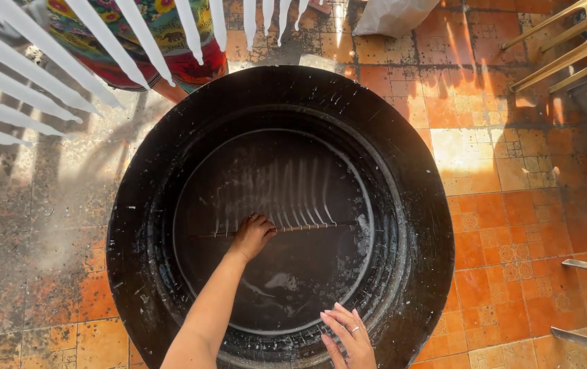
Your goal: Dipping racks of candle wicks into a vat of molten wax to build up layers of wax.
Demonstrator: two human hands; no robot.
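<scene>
Left hand (252,234) gripping thin rod (293,227) of pale wicks (300,198) inside round black vat (416,225), dark liquid beneath. Right hand (348,335) flat, fingers spread, on near rim. White tapers (68,61) hang far-left; orange tiled floor (505,225) around.

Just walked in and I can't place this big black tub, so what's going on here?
A person leans over a large round black vat on an orange tiled floor. Their left hand holds a thin wooden rod strung with pale candles, which lie dipped in the dark liquid. Their right hand rests on the near rim. More white candles hang at upper left, near another person in a colourful patterned garment.
</scene>
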